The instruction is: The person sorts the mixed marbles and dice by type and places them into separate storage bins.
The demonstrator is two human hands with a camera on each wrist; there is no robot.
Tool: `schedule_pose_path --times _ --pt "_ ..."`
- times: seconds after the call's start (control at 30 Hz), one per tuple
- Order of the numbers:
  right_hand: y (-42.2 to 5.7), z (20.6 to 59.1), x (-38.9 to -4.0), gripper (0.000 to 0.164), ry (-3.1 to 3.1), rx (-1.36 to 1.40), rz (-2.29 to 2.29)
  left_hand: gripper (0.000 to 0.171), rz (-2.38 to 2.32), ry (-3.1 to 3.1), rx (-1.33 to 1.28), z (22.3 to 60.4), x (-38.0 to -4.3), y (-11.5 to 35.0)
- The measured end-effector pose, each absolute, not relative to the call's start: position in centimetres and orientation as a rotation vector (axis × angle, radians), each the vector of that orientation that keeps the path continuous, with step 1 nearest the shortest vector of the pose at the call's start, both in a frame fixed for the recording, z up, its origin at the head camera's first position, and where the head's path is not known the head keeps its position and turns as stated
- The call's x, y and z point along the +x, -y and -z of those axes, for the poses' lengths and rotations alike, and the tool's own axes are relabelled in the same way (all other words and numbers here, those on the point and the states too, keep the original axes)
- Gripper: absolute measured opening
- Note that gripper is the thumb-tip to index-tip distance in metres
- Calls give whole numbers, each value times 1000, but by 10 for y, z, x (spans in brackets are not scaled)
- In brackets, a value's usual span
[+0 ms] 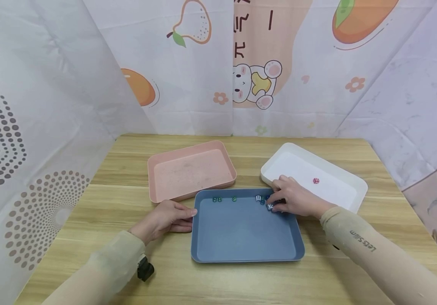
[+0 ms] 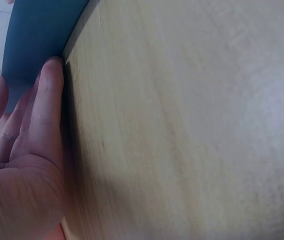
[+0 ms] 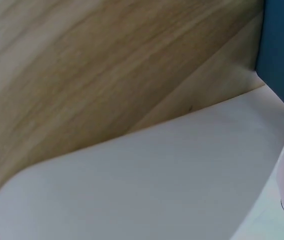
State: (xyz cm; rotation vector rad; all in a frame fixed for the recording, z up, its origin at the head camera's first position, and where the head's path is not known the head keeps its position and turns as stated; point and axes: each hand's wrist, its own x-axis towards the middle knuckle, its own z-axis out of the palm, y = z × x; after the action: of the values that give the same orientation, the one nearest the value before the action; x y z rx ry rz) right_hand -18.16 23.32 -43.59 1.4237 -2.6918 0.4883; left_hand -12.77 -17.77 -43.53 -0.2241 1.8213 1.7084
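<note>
Right hand (image 1: pixel 292 198) pinches a white die (image 1: pixel 270 206) at blue tray's (image 1: pixel 241 237) far right corner; left hand (image 1: pixel 166 219), fingers straight, presses tray's left rim.

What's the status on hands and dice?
Left hand rests flat against the blue tray left edge. Right hand pinches a die at the tray's far right corner. Other dice along far wall; red die in white tray. Nothing obstructing.

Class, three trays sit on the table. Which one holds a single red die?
The white tray, at the right. Its red die lies alone; the blue tray holds several dice, and the pink tray shows none.
</note>
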Motion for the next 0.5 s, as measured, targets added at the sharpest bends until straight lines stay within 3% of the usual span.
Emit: schedule_pose_path --times 0.5 --pt "-247 426 -190 23 2522 1383 -551 41 -1702 -1825 -227 434 -127 178"
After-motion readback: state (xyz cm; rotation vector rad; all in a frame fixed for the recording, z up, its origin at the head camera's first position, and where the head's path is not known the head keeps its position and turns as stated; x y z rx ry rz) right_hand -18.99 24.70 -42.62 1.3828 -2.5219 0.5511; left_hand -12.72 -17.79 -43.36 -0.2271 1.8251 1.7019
